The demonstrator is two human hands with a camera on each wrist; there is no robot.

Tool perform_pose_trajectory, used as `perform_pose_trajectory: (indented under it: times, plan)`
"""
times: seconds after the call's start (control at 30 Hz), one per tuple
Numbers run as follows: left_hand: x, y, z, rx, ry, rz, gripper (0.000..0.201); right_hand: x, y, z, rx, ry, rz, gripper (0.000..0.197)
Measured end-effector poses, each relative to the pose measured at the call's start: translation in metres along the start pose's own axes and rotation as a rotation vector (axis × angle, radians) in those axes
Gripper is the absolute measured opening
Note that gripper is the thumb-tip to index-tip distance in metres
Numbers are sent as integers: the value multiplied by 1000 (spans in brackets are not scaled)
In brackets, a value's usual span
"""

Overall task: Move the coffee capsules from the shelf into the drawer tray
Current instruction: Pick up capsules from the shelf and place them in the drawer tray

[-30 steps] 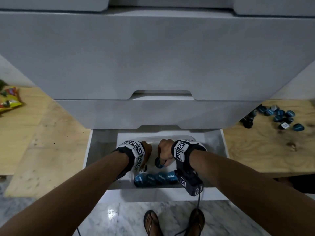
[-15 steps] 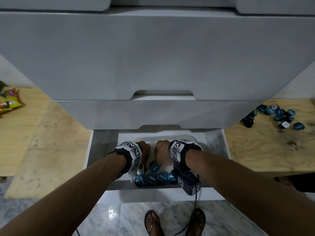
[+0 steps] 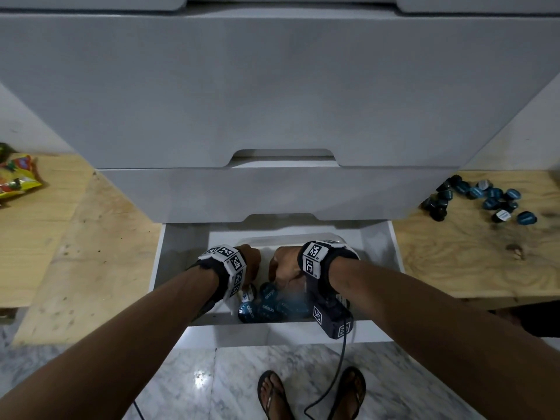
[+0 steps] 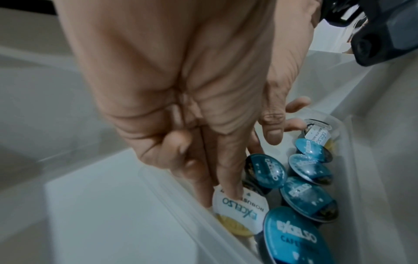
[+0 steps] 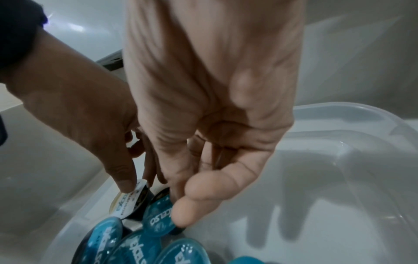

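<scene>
Both hands reach into the clear plastic tray [image 3: 288,237] inside the open bottom drawer [image 3: 181,253]. Several blue-lidded capsules [image 3: 266,309] lie bunched at the tray's near end. My left hand [image 4: 224,194] pinches a white-lidded capsule [image 4: 239,205] against the tray's left wall, thumb on its lid. Beside it, my right hand [image 5: 181,196] hangs with loose fingers just over a tilted blue capsule [image 5: 158,219] and grips nothing. More blue capsules [image 3: 485,198] sit scattered on the wooden shelf [image 3: 469,253] to the right.
Two shut white drawer fronts [image 3: 272,101] overhang the open drawer. A second wooden shelf [image 3: 75,237] on the left carries bright snack packets [image 3: 15,177]. The far half of the tray [image 5: 339,178] holds nothing. My sandalled feet [image 3: 272,392] and a cable stand on the marble floor.
The blue capsule my right hand held a second ago now rests in the tray, and that hand has let go. Both hands have sunk lower into the tray.
</scene>
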State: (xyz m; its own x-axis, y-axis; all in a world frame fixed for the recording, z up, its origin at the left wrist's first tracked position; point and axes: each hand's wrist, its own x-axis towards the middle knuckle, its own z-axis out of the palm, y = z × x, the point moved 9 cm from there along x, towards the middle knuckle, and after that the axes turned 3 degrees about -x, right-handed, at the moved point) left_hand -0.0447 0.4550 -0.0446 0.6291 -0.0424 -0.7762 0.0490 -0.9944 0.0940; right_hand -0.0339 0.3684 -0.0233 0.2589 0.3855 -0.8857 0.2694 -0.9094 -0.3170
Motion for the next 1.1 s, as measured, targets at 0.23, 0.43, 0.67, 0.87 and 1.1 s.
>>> perform_pose_trajectory:
  times: [0.23,0.43,0.67,0.87,1.1]
  plan:
    - [-36,22,-29,-121,54,-34,57,-38,11,-17,48,66,-49,43]
    - [-87,97,-86,-156,167,101,50,-126,60,-45,76,194,-144,38]
    - [-105,251,-147,-241,320,402,42,-202,217,-86,164,364,-81,30]
    - [-34,390,-176,-314,355,425,36,-198,386,-131,226,476,49,18]
    - [121,503,-196,-413,374,267,27,-157,553,-199,111,691,188,18]
